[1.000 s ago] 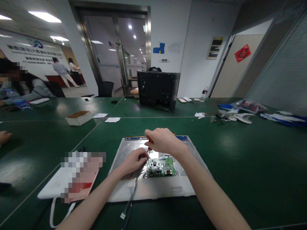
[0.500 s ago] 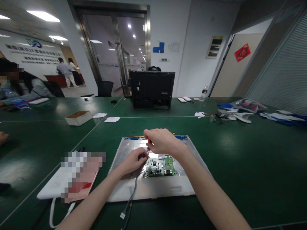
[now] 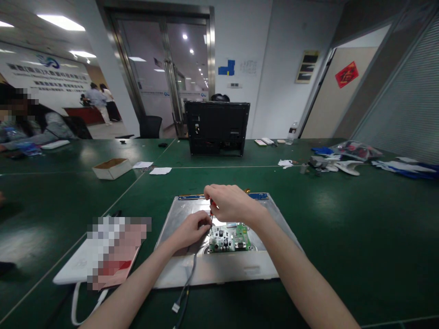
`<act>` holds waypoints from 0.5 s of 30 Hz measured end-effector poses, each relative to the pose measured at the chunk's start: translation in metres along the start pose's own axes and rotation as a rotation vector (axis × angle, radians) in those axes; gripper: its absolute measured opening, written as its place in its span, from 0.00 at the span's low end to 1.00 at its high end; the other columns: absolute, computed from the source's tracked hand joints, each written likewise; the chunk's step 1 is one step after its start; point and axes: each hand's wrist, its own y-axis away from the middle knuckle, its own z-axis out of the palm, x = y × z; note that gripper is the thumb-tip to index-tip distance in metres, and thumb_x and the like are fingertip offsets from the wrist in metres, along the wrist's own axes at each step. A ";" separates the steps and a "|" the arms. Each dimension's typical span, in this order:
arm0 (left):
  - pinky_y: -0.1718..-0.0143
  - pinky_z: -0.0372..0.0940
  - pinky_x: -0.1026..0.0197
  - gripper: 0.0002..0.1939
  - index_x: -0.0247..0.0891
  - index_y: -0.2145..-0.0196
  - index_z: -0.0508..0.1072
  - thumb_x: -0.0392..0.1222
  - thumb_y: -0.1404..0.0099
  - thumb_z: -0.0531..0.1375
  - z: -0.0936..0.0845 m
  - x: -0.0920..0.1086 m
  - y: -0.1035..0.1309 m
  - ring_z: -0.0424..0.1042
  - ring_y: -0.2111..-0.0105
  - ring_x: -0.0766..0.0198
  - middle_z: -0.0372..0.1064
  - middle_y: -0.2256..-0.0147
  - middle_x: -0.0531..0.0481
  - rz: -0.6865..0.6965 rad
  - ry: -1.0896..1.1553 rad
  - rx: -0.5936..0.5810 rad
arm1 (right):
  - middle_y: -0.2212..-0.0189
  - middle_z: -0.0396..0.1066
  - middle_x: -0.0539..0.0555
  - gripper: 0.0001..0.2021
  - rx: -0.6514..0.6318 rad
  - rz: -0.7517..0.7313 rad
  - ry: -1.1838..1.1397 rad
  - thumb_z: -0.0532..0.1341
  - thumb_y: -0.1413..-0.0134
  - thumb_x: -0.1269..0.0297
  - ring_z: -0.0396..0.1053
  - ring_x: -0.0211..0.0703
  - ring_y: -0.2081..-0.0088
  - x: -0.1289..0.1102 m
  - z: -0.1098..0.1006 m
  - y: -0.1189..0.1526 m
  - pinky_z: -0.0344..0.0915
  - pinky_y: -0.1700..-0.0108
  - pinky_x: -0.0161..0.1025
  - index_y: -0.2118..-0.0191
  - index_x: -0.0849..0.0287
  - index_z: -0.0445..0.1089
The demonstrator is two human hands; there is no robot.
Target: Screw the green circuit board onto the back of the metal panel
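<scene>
The right hand [image 3: 228,201] is over the far part of a flat metal panel [image 3: 236,267], its fingers closed around the red handle of a screwdriver [image 3: 213,208]. The tool stands nearly upright, its shaft running down to the far left corner of a green circuit board [image 3: 230,239]. The board lies flat on the panel, a little right of its middle. The left hand [image 3: 192,228] rests just left of the board, its fingers curled together beside the lower shaft; whether they pinch anything cannot be told. A grey cable [image 3: 192,274] runs from under this hand over the panel's near edge, with a white plug [image 3: 175,308] at its end.

The panel lies on a green bench [image 3: 343,256]. To its left are a white flat object [image 3: 70,268] and a pink one [image 3: 132,256], partly blurred out. Farther off, an open box [image 3: 112,169] sits on the left, a black monitor casing [image 3: 216,128] stands upright beyond the panel, and a bottle [image 3: 292,132] stands on the far right.
</scene>
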 end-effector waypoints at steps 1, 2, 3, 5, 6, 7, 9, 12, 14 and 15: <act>0.65 0.60 0.62 0.06 0.36 0.66 0.70 0.32 0.41 0.55 -0.001 0.001 0.000 0.67 0.66 0.62 0.69 0.67 0.50 -0.002 -0.002 0.002 | 0.64 0.72 0.53 0.09 0.007 0.010 0.010 0.56 0.50 0.69 0.67 0.40 0.68 0.000 0.000 -0.001 0.44 0.75 0.37 0.60 0.59 0.63; 0.65 0.60 0.62 0.05 0.36 0.67 0.70 0.32 0.41 0.55 -0.001 0.003 0.000 0.67 0.67 0.62 0.69 0.68 0.51 -0.003 -0.005 0.004 | 0.65 0.72 0.53 0.08 0.012 0.025 0.026 0.57 0.49 0.68 0.67 0.40 0.69 0.000 0.001 -0.001 0.43 0.75 0.37 0.60 0.59 0.63; 0.66 0.60 0.62 0.05 0.36 0.67 0.70 0.32 0.41 0.55 -0.002 0.004 0.000 0.67 0.67 0.62 0.69 0.68 0.51 -0.005 -0.008 0.007 | 0.66 0.73 0.52 0.07 0.013 0.042 0.045 0.57 0.47 0.66 0.67 0.40 0.69 0.000 0.001 -0.002 0.43 0.76 0.38 0.61 0.59 0.63; 0.66 0.60 0.63 0.05 0.36 0.68 0.70 0.32 0.42 0.55 -0.003 0.006 0.000 0.67 0.67 0.62 0.69 0.68 0.51 -0.007 -0.011 0.009 | 0.69 0.73 0.52 0.08 0.010 0.077 0.080 0.57 0.45 0.61 0.67 0.41 0.70 0.000 0.002 -0.003 0.42 0.76 0.38 0.61 0.58 0.64; 0.66 0.60 0.63 0.05 0.36 0.68 0.70 0.33 0.42 0.55 -0.003 0.006 0.000 0.67 0.67 0.62 0.69 0.68 0.51 -0.006 -0.010 0.008 | 0.70 0.73 0.52 0.09 0.008 0.089 0.092 0.57 0.45 0.59 0.68 0.42 0.71 0.000 0.002 -0.003 0.42 0.76 0.38 0.61 0.58 0.64; 0.66 0.60 0.62 0.05 0.36 0.68 0.70 0.33 0.42 0.55 -0.002 0.006 0.000 0.67 0.67 0.62 0.69 0.68 0.51 -0.006 -0.009 0.008 | 0.70 0.73 0.52 0.10 0.007 0.092 0.096 0.57 0.44 0.58 0.68 0.42 0.71 0.000 0.001 -0.003 0.42 0.76 0.38 0.61 0.58 0.64; 0.65 0.60 0.62 0.05 0.36 0.68 0.70 0.33 0.41 0.55 -0.001 0.003 0.000 0.67 0.67 0.62 0.69 0.68 0.50 -0.005 -0.003 0.010 | 0.68 0.73 0.53 0.10 0.006 0.073 0.075 0.57 0.46 0.58 0.68 0.42 0.70 0.000 0.000 -0.002 0.43 0.76 0.38 0.61 0.58 0.64; 0.64 0.61 0.61 0.06 0.36 0.66 0.70 0.33 0.41 0.55 0.001 -0.002 -0.001 0.67 0.66 0.61 0.70 0.67 0.50 0.001 0.003 0.014 | 0.64 0.72 0.53 0.11 -0.002 0.025 0.019 0.58 0.51 0.64 0.67 0.41 0.69 -0.001 -0.002 0.001 0.44 0.76 0.37 0.60 0.59 0.63; 0.64 0.61 0.61 0.06 0.36 0.65 0.70 0.34 0.40 0.55 0.002 -0.002 -0.001 0.67 0.66 0.61 0.70 0.66 0.49 0.001 0.004 0.008 | 0.63 0.72 0.53 0.11 -0.008 0.015 0.010 0.57 0.53 0.67 0.67 0.40 0.69 -0.002 -0.002 0.001 0.45 0.76 0.37 0.60 0.59 0.63; 0.64 0.61 0.61 0.06 0.36 0.65 0.70 0.34 0.40 0.55 0.001 -0.002 -0.001 0.67 0.66 0.61 0.70 0.66 0.49 0.000 0.004 0.003 | 0.64 0.72 0.53 0.11 -0.008 0.015 0.016 0.57 0.53 0.68 0.67 0.40 0.69 -0.002 -0.002 0.001 0.44 0.76 0.37 0.60 0.59 0.62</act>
